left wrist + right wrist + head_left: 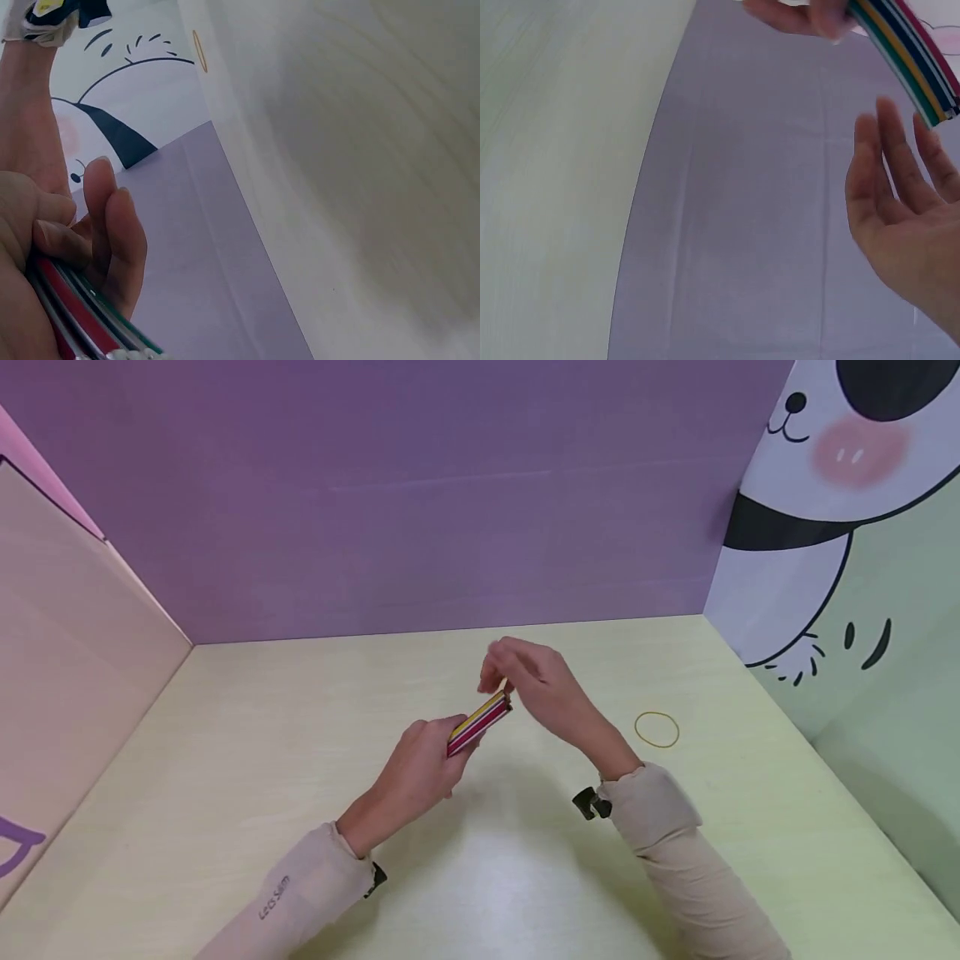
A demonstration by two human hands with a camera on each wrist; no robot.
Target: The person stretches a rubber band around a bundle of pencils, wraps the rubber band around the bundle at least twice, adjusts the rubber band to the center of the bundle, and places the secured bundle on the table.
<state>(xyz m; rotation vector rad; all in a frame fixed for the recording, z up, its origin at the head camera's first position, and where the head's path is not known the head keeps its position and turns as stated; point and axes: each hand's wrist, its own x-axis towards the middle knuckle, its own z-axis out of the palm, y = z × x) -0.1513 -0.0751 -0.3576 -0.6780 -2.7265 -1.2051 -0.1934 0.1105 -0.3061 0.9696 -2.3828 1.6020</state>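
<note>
My left hand [416, 766] grips a bundle of thin, pencil-like coloured sticks [480, 723], which slants up and to the right above the table. Yellow, red, white and dark stripes run along its length; the right wrist view also shows green and blue ones on the bundle [907, 52]. Just beyond the upper end is my right hand [546, 689], its fingers loosely bent and spread, holding nothing. In the right wrist view the fingertips [886, 105] lie close to the stick ends; whether one touches them I cannot tell.
A yellow rubber band [657, 729] lies flat on the pale table [247, 735], right of my right wrist. A purple wall [450, 527] stands behind the table. A pink panel [75, 627] closes the left side, and a panel with a cartoon animal [847, 610] the right.
</note>
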